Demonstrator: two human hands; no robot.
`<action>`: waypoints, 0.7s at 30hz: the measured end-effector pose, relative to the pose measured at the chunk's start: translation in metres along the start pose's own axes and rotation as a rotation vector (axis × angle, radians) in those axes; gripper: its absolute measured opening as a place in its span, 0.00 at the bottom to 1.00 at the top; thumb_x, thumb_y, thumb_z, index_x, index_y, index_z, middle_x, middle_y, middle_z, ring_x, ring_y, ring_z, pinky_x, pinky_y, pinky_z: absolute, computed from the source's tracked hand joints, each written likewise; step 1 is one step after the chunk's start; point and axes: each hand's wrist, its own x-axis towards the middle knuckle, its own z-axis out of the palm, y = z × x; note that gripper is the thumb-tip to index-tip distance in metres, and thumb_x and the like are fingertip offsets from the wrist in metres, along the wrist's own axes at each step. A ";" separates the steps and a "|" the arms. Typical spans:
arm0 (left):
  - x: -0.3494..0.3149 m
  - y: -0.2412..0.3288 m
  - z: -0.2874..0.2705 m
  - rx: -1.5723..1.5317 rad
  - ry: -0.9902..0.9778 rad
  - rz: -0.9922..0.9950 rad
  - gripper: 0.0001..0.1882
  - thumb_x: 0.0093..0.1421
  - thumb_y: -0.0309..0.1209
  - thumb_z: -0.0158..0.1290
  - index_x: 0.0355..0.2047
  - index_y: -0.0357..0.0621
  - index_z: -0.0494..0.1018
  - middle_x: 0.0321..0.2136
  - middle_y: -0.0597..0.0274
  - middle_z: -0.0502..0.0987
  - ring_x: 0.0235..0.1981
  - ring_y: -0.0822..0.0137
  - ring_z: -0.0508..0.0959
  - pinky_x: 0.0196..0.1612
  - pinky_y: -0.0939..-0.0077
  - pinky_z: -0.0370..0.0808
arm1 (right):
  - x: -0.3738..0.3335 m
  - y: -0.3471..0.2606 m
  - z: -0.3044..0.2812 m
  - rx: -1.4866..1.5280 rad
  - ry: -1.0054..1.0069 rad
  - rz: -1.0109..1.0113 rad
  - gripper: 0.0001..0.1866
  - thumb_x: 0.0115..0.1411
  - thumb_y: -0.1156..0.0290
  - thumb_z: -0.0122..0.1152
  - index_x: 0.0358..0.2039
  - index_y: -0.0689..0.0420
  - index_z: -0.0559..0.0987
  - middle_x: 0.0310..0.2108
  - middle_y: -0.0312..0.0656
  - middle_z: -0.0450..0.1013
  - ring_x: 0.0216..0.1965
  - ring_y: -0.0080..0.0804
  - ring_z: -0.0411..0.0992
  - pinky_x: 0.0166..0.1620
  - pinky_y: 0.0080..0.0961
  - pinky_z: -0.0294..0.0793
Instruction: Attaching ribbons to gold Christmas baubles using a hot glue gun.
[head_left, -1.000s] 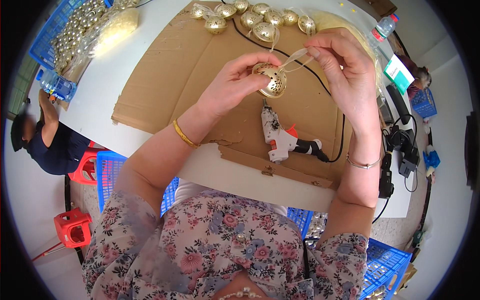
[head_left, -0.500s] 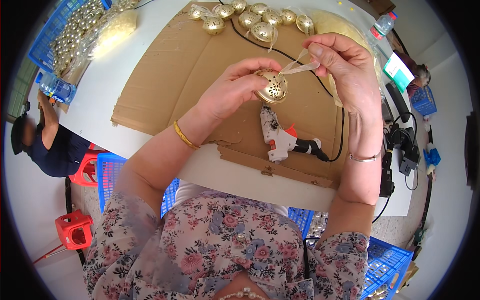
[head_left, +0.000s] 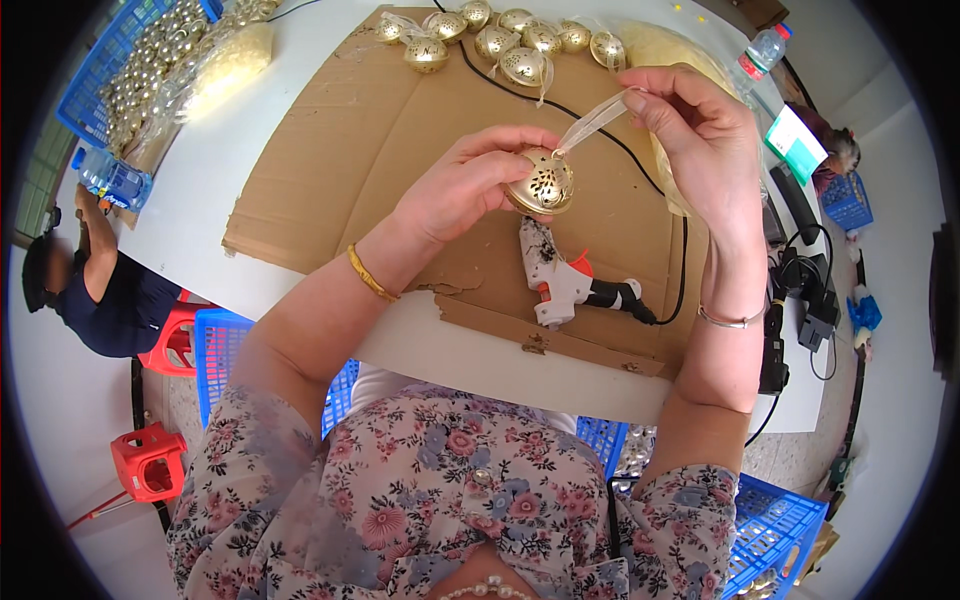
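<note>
A round gold bell ornament [head_left: 545, 186] with cut-out patterns is gripped by my left hand [head_left: 465, 183], its fingers closed on the left side of the bell. From the top of the bell a sheer pale ribbon loop [head_left: 592, 120] runs up to the right. My right hand [head_left: 700, 130] pinches the far end of this ribbon between thumb and forefinger, pulling it taut. Just below the bell, a white hot glue gun [head_left: 556, 280] with an orange trigger lies on the brown cardboard sheet [head_left: 340, 170].
Several finished-looking gold bells [head_left: 522, 66] with ribbons lie along the cardboard's far edge. A black cable [head_left: 610, 130] crosses the cardboard. Blue crate [head_left: 85, 75] and water bottle [head_left: 115, 178] are at left; power strips [head_left: 775, 345] at right. Another person [head_left: 95, 280] sits at far left.
My right hand has drawn the ribbon up into a straighter, tighter loop. The bell has tipped slightly and sits a little lower in my left hand.
</note>
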 end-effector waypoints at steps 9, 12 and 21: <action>-0.001 0.005 0.010 0.149 0.028 -0.002 0.23 0.50 0.26 0.58 0.46 0.36 0.65 0.36 0.60 0.72 0.35 0.71 0.74 0.35 0.74 0.77 | 0.005 0.013 0.003 -0.038 0.047 0.039 0.07 0.57 0.73 0.54 0.32 0.65 0.75 0.23 0.35 0.72 0.26 0.17 0.69 0.32 0.15 0.70; 0.001 0.005 0.007 0.173 0.068 0.033 0.22 0.50 0.25 0.58 0.45 0.36 0.66 0.35 0.61 0.73 0.34 0.72 0.74 0.35 0.76 0.77 | 0.005 0.008 0.003 0.062 0.027 0.068 0.08 0.57 0.73 0.54 0.32 0.65 0.75 0.23 0.35 0.71 0.26 0.17 0.69 0.32 0.15 0.69; 0.002 0.006 0.009 0.117 0.121 0.012 0.18 0.52 0.25 0.54 0.45 0.37 0.67 0.36 0.61 0.74 0.36 0.71 0.75 0.34 0.75 0.78 | 0.003 0.007 0.000 0.054 -0.022 0.084 0.08 0.58 0.72 0.53 0.34 0.64 0.75 0.27 0.34 0.71 0.28 0.18 0.69 0.35 0.14 0.67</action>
